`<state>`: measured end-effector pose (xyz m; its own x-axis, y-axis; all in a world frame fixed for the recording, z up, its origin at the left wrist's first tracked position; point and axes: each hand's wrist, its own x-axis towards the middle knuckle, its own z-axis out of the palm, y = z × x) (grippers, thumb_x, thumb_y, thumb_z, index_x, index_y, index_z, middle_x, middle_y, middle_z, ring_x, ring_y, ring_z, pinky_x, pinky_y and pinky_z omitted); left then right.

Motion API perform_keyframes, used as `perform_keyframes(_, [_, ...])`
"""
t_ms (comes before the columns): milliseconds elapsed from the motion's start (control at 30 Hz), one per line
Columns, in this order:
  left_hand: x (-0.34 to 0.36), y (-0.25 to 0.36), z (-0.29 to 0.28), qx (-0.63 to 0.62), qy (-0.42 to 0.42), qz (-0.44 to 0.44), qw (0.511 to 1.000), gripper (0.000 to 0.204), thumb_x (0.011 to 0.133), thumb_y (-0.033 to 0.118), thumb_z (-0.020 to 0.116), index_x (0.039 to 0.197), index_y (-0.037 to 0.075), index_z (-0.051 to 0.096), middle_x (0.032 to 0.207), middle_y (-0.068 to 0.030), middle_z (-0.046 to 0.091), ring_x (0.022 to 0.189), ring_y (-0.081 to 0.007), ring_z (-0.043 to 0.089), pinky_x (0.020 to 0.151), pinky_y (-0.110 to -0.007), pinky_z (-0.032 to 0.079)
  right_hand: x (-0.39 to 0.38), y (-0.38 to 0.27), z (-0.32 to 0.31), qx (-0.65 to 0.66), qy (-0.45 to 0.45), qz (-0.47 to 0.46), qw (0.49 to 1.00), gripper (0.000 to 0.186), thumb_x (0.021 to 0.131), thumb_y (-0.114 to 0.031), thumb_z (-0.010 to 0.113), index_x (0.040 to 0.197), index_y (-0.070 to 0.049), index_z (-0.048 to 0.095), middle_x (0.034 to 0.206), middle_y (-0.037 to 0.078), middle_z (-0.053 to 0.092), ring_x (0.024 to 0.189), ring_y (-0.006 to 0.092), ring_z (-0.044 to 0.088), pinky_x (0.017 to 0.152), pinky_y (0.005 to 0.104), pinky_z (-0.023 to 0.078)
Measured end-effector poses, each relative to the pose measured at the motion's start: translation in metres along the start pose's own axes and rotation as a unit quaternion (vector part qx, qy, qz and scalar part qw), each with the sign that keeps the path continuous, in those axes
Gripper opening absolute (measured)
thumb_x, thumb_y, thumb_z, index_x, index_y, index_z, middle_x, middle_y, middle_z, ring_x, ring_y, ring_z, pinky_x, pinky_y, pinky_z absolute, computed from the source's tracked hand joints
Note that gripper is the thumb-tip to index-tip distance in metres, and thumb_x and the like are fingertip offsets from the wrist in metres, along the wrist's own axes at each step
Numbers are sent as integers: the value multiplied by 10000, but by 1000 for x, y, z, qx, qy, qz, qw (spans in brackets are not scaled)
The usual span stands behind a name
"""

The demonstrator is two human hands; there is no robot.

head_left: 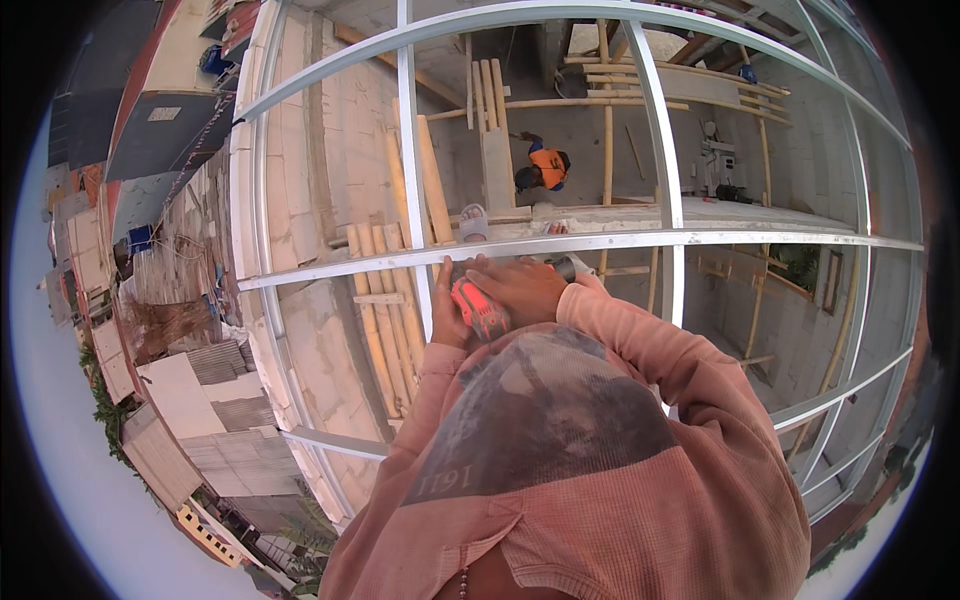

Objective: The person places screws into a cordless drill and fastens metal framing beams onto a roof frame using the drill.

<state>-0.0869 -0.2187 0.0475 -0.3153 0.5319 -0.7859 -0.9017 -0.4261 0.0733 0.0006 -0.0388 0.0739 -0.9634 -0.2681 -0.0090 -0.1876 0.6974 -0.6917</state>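
A red and black power drill [478, 308] is between my hands, just on the near side of a silver metal crossbar [560, 243]. My left hand [449, 312] is closed against the drill's left side, its fingertips close to the bar. Laid over the top of the drill is my right hand [525, 288], fingers pointing left. Both hands cover most of the tool's front, so its tip is hidden. A lengthwise metal bar [418, 200] meets the crossbar beside my left hand. One sandalled foot [472, 218] shows just beyond the crossbar.
The open metal frame spans a deep drop. Bamboo poles [382, 320] and planks [495, 165] lie below it. Down on the lower level bends a person in an orange vest [547, 168]. A block wall [285, 190] runs along the left, with rooftops [225, 400] outside it.
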Motion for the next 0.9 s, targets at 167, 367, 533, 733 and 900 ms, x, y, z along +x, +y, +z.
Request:
perform_keyframes(167, [-5, 0, -2, 16, -19, 25, 999, 418, 987, 436, 628, 1106, 36, 639, 1061, -99, 689, 1019, -248, 674, 944, -421, 552, 12, -6, -22, -23, -83, 6, 996, 570, 884, -265, 604, 1399, -59, 474, 1279, 156, 588, 1088, 360, 639, 970, 482, 493])
perform_keyframes(367, [-11, -7, 10, 52, -1, 30, 998, 240, 973, 307, 675, 1063, 94, 611, 1001, -68, 679, 911, -213, 683, 813, -388, 582, 16, 6, -25, -48, -73, -41, 995, 488, 900, -202, 587, 1372, -110, 503, 1243, 144, 590, 1063, 350, 656, 937, 475, 519])
perform_keyframes(533, [-4, -9, 24, 73, -2, 85, 994, 271, 979, 279, 658, 1124, 55, 611, 1000, -79, 675, 885, -221, 682, 775, -399, 586, 18, 6, -48, -43, -67, -24, 997, 556, 882, -206, 635, 1406, -100, 483, 1351, 179, 527, 1143, 385, 611, 996, 488, 483])
perform_keyframes(733, [-6, -2, 27, 54, -30, 131, 989, 339, 960, 255, 652, 1177, 7, 574, 1164, -153, 647, 1072, -299, 662, 905, -446, 582, -1, 8, -84, -14, -19, 44, 999, 692, 845, -149, 682, 1481, -73, 420, 1476, 216, 419, 1337, 403, 440, 1112, 473, 394])
perform_keyframes(900, [-8, 7, 12, 3, 25, 217, 976, 340, 907, 138, 609, 1205, 14, 502, 1208, -189, 633, 1109, -333, 650, 931, -493, 578, -76, 46, -94, -6, 55, 202, 978, 605, 890, -226, 657, 1429, -30, 464, 1369, 220, 516, 1236, 413, 526, 1051, 466, 443])
